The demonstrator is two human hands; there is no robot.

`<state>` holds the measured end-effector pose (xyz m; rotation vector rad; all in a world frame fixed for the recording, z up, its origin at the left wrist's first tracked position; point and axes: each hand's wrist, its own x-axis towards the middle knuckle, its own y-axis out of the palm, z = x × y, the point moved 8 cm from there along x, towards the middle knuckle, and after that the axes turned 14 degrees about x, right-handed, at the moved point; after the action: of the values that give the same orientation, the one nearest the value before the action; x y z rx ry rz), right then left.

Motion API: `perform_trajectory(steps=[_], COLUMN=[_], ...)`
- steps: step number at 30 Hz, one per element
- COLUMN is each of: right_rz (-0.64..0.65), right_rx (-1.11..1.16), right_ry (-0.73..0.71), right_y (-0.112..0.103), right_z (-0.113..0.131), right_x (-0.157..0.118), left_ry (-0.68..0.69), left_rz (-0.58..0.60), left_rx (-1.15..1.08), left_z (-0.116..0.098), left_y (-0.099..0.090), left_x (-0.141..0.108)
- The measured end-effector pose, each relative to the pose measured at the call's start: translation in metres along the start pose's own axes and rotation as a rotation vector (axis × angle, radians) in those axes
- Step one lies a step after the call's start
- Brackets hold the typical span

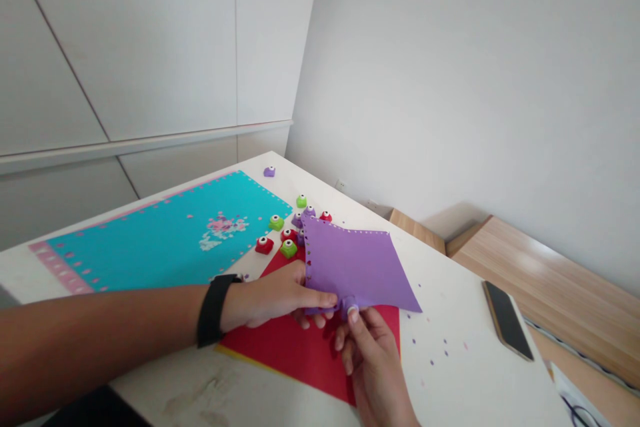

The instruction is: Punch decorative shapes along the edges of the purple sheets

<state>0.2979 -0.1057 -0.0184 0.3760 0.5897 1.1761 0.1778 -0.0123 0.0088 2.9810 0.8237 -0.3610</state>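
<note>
A purple sheet of paper [353,263] is held up over a red sheet [300,360]. Small holes line its left and top edges. My left hand [285,293], with a black band on the wrist, is closed on its lower left corner, thumb on top and fingers beneath. At the sheet's lower edge sits a small purple craft punch [347,305]. My right hand [370,347] grips this punch, thumb pressed on its white button. The fingers under the punch are partly hidden.
Several red, green and purple punches [289,248] cluster behind the purple sheet; one purple punch [269,171] stands at the far corner. A blue sheet [150,240] over pink paper carries a pile of paper bits [223,227]. A phone [507,320] lies at the right edge.
</note>
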Motion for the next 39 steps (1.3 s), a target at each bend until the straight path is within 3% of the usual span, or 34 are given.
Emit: perform_trajectory(steps=[12,20,28,39], right_rz=[0.029,0.049,-0.013,0.032], right_rx=[-0.027,-0.003,0.078,0.024], right_ry=[-0.015,-0.013,0.042,-0.024], right_y=[0.003,0.011,0.007,0.007], right_z=[0.003,0.009,0.01,0.012], right_x=[0.001,-0.001,-0.005,0.0], left_ry=[0.075,0.057,0.045,0.054], left_rz=[-0.014,-0.006,0.001,0.002], left_rx=[0.124,0.107,0.108,0.129], left_z=[-0.002,-0.008,-0.011,-0.011], left_y=[-0.004,-0.002,-0.001,-0.002], left_x=[0.003,0.0,0.0,0.0])
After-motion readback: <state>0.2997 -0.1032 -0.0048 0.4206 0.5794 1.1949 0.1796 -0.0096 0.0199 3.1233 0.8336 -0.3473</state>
